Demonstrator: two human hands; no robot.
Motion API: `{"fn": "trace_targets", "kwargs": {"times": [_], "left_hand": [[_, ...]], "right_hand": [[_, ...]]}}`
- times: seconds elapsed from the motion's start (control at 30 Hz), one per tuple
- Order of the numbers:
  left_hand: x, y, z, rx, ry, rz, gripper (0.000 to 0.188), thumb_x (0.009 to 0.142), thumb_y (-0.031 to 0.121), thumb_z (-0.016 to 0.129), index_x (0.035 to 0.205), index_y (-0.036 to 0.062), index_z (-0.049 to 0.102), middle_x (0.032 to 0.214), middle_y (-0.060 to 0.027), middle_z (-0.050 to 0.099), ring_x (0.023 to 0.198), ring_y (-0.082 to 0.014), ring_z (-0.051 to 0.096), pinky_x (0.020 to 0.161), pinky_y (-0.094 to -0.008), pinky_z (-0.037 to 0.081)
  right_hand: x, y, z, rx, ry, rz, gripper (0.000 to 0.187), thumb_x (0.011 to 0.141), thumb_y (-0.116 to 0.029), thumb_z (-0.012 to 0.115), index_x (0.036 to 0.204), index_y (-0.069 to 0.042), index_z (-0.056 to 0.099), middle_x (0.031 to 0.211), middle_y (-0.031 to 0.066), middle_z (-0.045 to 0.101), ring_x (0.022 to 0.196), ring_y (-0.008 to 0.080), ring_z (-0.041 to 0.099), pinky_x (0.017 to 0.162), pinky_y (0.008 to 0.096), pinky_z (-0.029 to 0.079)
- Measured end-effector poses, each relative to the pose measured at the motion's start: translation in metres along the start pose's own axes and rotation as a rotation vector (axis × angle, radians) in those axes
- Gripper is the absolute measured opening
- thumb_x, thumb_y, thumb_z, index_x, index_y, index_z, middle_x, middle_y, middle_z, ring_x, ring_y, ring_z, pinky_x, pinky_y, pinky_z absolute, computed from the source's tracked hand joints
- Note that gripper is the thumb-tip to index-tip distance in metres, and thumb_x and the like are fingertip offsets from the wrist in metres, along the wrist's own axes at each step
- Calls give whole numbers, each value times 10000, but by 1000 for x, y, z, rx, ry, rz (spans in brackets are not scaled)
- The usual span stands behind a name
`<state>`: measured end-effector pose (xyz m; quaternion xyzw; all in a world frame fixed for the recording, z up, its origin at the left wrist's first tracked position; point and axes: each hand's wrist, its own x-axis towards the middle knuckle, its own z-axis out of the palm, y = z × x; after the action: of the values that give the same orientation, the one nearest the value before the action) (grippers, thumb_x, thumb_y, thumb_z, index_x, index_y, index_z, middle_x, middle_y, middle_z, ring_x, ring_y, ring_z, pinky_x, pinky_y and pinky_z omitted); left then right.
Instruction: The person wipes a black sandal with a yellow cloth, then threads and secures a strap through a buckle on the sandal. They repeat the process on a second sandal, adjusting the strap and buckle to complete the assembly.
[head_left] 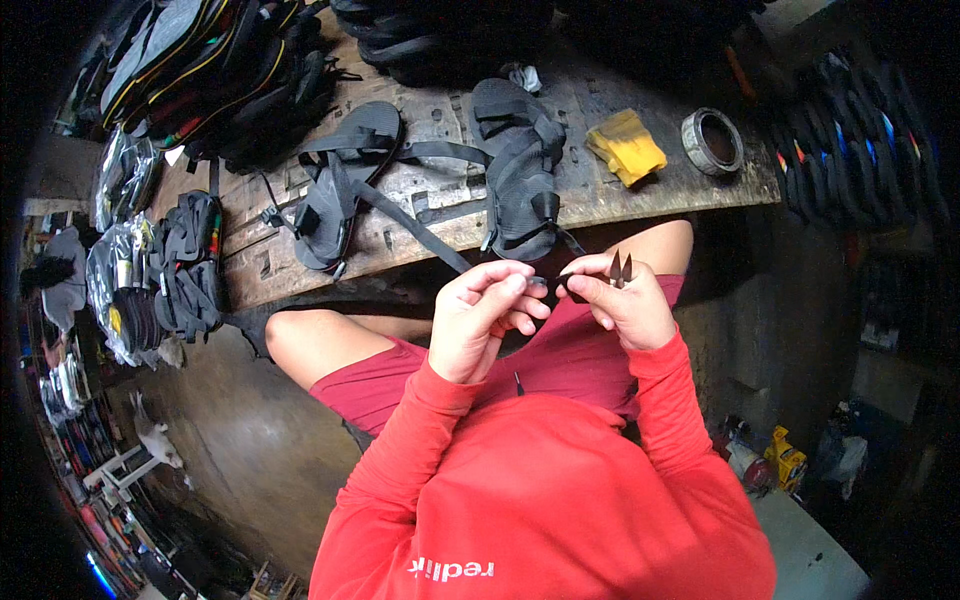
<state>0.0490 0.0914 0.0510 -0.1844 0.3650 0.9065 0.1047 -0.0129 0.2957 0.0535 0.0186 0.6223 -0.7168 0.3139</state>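
Note:
Above my lap, my left hand (480, 318) is closed in a pinch on a small dark piece that is too small to make out. Close by on the right, my right hand (628, 305) is closed too. A pair of thread snips (621, 270) is tucked in it, blades pointing up past the fingers. Its thumb and forefinger pinch a small black bit. Beyond my hands two black strap sandals lie on the wooden bench: a left sandal (340, 225) and a right sandal (520, 205). From the left sandal a long black strap (415, 230) runs toward my left hand.
The worn bench (660, 210) has a front edge just over my knees. On it are a yellow folded cloth or packet (626, 146), a round tin (712, 141) and stacks of sandals (220, 70). More sandals (850, 150) stand in a row at right.

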Motion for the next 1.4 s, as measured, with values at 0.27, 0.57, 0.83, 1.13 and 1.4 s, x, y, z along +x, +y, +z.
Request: {"fn": "trace_targets", "kwargs": {"times": [0.27,0.57,0.83,1.13,1.4], "left_hand": [[7,-10,5,117,-116,-56,193,931,23,652,1107,-44,609,923,-174,711,684,-135,667,553,-209,518],[10,-15,0,2,-124,-213,152,947,68,652,1074,-13,624,886,-112,697,654,-110,660,504,-181,485],[8,-14,5,58,-193,-208,109,983,92,601,1040,-1,598,905,-105,675,603,-77,593,450,-165,402],[8,-22,12,120,-163,-272,141,984,88,596,1100,9,587,859,-44,625,601,-66,535,434,-167,363],[10,-44,19,93,-202,-306,82,984,80,600,1044,26,590,766,-15,597,544,-35,478,452,-167,359]], "right_hand": [[-5,-1,-13,12,-124,68,186,933,-180,697,1066,-54,729,802,-13,692,560,5,442,484,184,318],[6,-3,-24,36,-266,62,161,887,-128,742,1010,-28,719,749,17,686,545,19,476,474,187,325],[7,-3,-24,40,-296,77,203,867,-110,758,1037,-17,699,794,28,699,559,20,506,477,173,343],[-5,-5,-24,-263,-305,-261,250,890,-29,714,1137,7,711,977,57,705,865,108,640,781,269,518],[-25,-3,-28,-259,-234,-309,160,883,-34,694,1036,-43,741,995,54,629,865,132,593,772,267,467]]}}
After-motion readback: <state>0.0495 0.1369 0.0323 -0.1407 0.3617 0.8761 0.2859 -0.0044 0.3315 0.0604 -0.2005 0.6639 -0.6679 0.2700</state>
